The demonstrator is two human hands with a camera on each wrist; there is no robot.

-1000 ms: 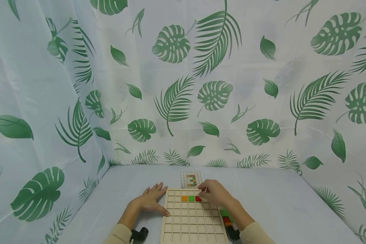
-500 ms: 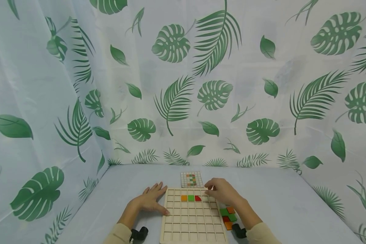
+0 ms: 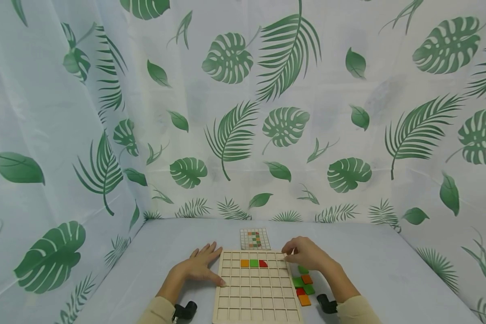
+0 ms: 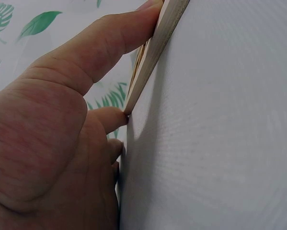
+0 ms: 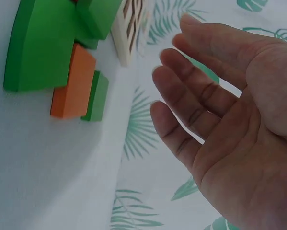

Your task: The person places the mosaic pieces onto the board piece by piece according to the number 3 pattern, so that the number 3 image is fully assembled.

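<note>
Wooden grid board [image 3: 255,291] lies flat on the table [image 3: 372,270], apparently steadied by the left hand [image 3: 198,265], its outstretched thumb and forefinger touching the edge, while the right hand [image 3: 306,254], fingers loosely apart and gripping nothing, hangs near tiles [image 3: 304,300] probably heaped for easy reach.

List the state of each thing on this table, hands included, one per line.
Left hand: fingers spread, thumb on the board's left edge
Right hand: holding nothing, fingers loosely bent
Board: flat, partly filled
Orange tile: set in the grid
Green tile: set beside the orange one
Red tile: set beside the green one
Loose tiles: bunched off the board's right side
Card: face up, beyond the board
</note>
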